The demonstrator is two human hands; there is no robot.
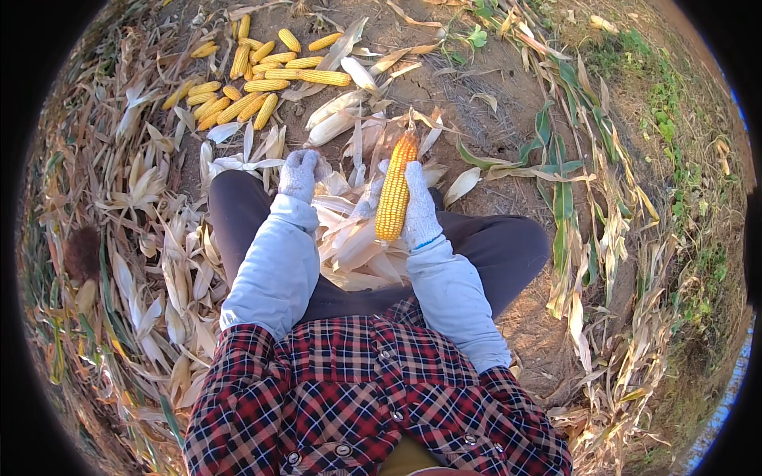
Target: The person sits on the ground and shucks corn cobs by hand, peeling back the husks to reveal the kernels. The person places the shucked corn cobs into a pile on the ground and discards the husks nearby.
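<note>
My right hand [421,208], in a pale knit glove, grips a husked ear of yellow corn [395,189]. The ear stands at a slant, its silk-tufted narrow end pointing away from me, with gloved fingers on both sides of it. Off to the left, my left hand [297,177] is apart from that ear, above the edge of the loose husks. Its gloved fingers look curled, and a brownish patch by them is too unclear to identify. Dry corn husks [363,253] fill the space between my crossed legs. Just beyond the hands lie ears still in pale husks [334,126].
A pile of bare yellow ears [250,86] lies on the soil at the upper left. Dry husks and leaves [172,273] cover the ground on the left. Corn stalks with green leaves [562,208] stretch along the right, with low green weeds [678,149] farther out.
</note>
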